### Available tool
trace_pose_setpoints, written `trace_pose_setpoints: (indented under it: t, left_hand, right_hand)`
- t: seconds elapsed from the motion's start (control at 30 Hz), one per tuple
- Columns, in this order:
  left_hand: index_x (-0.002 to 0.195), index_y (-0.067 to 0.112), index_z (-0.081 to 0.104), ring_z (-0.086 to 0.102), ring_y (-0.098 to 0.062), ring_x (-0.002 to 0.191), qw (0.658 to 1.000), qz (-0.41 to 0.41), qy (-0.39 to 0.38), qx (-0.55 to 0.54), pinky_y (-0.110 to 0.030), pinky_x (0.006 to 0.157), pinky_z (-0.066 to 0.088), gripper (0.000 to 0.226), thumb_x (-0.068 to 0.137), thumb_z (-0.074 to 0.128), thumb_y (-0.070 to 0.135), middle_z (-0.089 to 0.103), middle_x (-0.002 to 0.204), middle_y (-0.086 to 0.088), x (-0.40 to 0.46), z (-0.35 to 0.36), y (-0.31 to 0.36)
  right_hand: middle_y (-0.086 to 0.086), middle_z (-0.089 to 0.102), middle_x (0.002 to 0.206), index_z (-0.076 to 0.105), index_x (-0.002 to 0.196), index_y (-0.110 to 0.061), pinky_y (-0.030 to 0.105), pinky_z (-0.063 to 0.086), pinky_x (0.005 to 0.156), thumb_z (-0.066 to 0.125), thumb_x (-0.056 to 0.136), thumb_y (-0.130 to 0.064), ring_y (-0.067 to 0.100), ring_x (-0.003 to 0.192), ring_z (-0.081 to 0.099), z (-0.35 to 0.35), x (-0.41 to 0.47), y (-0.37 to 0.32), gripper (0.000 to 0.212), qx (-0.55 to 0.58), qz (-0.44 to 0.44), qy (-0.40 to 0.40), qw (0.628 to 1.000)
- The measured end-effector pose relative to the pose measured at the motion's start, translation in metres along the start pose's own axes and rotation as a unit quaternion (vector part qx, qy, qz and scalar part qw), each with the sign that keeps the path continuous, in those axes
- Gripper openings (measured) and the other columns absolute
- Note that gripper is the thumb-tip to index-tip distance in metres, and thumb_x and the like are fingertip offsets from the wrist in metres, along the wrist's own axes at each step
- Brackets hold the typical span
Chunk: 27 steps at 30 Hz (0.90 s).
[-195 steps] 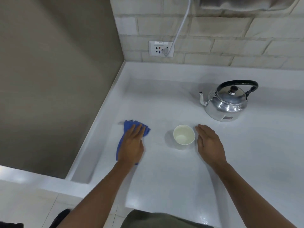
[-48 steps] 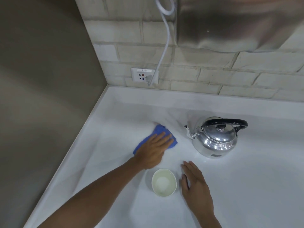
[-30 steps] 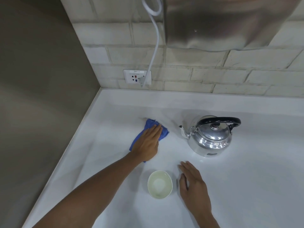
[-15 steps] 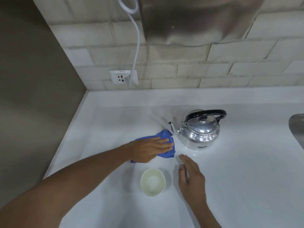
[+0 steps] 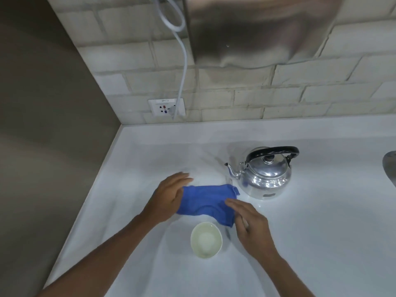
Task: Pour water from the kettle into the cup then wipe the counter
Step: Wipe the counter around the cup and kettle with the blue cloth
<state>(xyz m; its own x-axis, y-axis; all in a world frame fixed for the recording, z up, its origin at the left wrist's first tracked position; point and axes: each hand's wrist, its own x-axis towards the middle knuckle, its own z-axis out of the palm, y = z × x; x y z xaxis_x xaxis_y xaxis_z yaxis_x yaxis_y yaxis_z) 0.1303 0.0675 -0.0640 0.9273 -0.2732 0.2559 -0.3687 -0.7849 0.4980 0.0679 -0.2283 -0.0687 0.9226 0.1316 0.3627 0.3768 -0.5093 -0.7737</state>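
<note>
Blue cloth (image 5: 209,202) lies spread on the white table (image 5: 310,232), with both hands at its edges. Left hand (image 5: 169,197) rests on the cloth's left end, fingers straight and flat, gripping nothing. Right hand (image 5: 248,224) sits at the cloth's near right corner, fingers extended over the fabric; motion blur prevents confirming whether the thumb pinches the edge. The 2 hands are apart, the cloth between them.

Cup (image 5: 206,240), pale and round, stands upright on the table just in front of the cloth, beside the right hand and between the 2 forearms; its contents cannot be judged clearly. Kettle (image 5: 265,176), polished metal with a black handle, stands upright behind and to the right of the cloth, spout pointing left, close to the cloth's far right corner.

Wall socket (image 5: 166,107) with a white cable (image 5: 184,67) plugged in sits on the brick wall behind.
</note>
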Motion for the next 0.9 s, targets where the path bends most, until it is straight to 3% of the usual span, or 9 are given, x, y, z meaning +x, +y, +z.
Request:
trace_pose_setpoints:
  t: [0.07,0.17,0.23,0.33,0.47,0.53,0.67,0.8,0.9]
  left_hand:
    - [0.141,0.024,0.061,0.045,-0.007,0.140,0.993,-0.109,0.049,-0.004,-0.035,0.116,0.039,0.044,0.101,0.044,0.017,0.049,0.147,0.017,-0.024,0.001,-0.002]
    - [0.142,0.019,0.060,0.047,-0.017,0.141,0.981,-0.177,0.077,0.002,-0.024,0.115,0.032,0.045,0.099,0.056,0.005,0.051,0.151,0.006,-0.061,0.009,0.009]
    - [0.142,0.014,0.060,0.045,-0.023,0.144,0.978,-0.185,0.090,0.029,-0.031,0.116,0.033,0.044,0.099,0.054,0.007,0.051,0.153,-0.001,-0.084,0.014,0.019]
    - [0.147,0.010,0.055,0.036,-0.029,0.149,0.974,-0.200,0.093,0.060,-0.046,0.118,0.035,0.052,0.101,0.035,0.024,0.046,0.158,-0.007,-0.117,0.023,0.028]
    - [0.150,0.009,0.051,0.025,-0.024,0.153,0.974,-0.194,0.096,0.070,-0.035,0.122,0.022,0.056,0.102,0.029,0.029,0.038,0.162,-0.006,-0.146,0.032,0.031]
    - [0.149,0.008,0.052,0.025,-0.023,0.152,0.976,-0.186,0.095,0.068,-0.028,0.124,0.014,0.054,0.103,0.032,0.028,0.038,0.162,-0.005,-0.153,0.036,0.034]
    - [0.148,0.010,0.053,0.032,-0.022,0.150,0.976,-0.172,0.063,0.118,-0.032,0.124,0.015,0.059,0.110,0.020,0.040,0.039,0.162,-0.003,-0.157,0.041,0.039]
    - [0.155,0.013,0.045,0.032,-0.024,0.152,0.967,-0.178,0.028,0.179,-0.041,0.123,0.019,0.058,0.104,0.033,0.038,0.036,0.165,-0.004,-0.154,0.041,0.046]
    - [0.160,0.017,0.035,0.023,-0.021,0.156,0.962,-0.185,0.003,0.199,-0.043,0.123,0.019,0.063,0.103,0.033,0.043,0.026,0.169,-0.001,-0.154,0.040,0.046]
  right_hand:
    - [-0.012,0.064,0.128,0.068,0.125,-0.017,0.018,0.043,0.102,0.039,0.094,-0.016,-0.001,0.120,0.057,0.006,0.031,-0.003,0.042,0.003,-0.044,-0.089,0.995]
    - [0.002,0.065,0.132,0.065,0.129,-0.012,0.018,0.034,0.110,0.043,0.095,-0.010,0.010,0.126,0.051,0.033,0.071,-0.001,0.041,-0.040,-0.129,-0.207,0.969]
    - [0.001,0.061,0.138,0.064,0.133,-0.015,0.026,0.035,0.113,0.044,0.100,-0.017,0.016,0.135,0.048,0.055,0.087,0.008,0.038,-0.079,-0.192,-0.263,0.942]
    - [-0.004,0.054,0.146,0.058,0.139,-0.020,0.040,0.038,0.113,0.043,0.104,-0.035,0.020,0.145,0.037,0.074,0.097,0.023,0.041,-0.166,-0.284,-0.299,0.896]
    - [-0.006,0.039,0.157,0.042,0.151,-0.027,0.035,0.018,0.123,0.039,0.105,-0.047,0.017,0.153,0.013,0.075,0.101,0.026,0.050,-0.194,-0.326,-0.337,0.862]
    - [-0.006,0.034,0.160,0.037,0.153,-0.028,0.035,0.016,0.124,0.034,0.106,-0.046,0.016,0.154,0.006,0.076,0.100,0.025,0.051,-0.197,-0.335,-0.357,0.849]
    - [-0.007,0.034,0.159,0.038,0.152,-0.025,0.032,0.018,0.123,0.027,0.106,-0.041,0.011,0.153,0.009,0.079,0.097,0.025,0.050,-0.200,-0.281,-0.357,0.868]
    - [0.004,0.046,0.153,0.048,0.146,-0.011,0.042,0.033,0.117,0.030,0.103,-0.032,0.024,0.149,0.029,0.083,0.111,0.029,0.051,-0.197,-0.172,-0.262,0.929]
    - [0.008,0.057,0.143,0.057,0.138,-0.008,0.045,0.042,0.112,0.031,0.098,-0.031,0.032,0.139,0.045,0.097,0.118,0.016,0.053,-0.228,-0.156,-0.237,0.931]
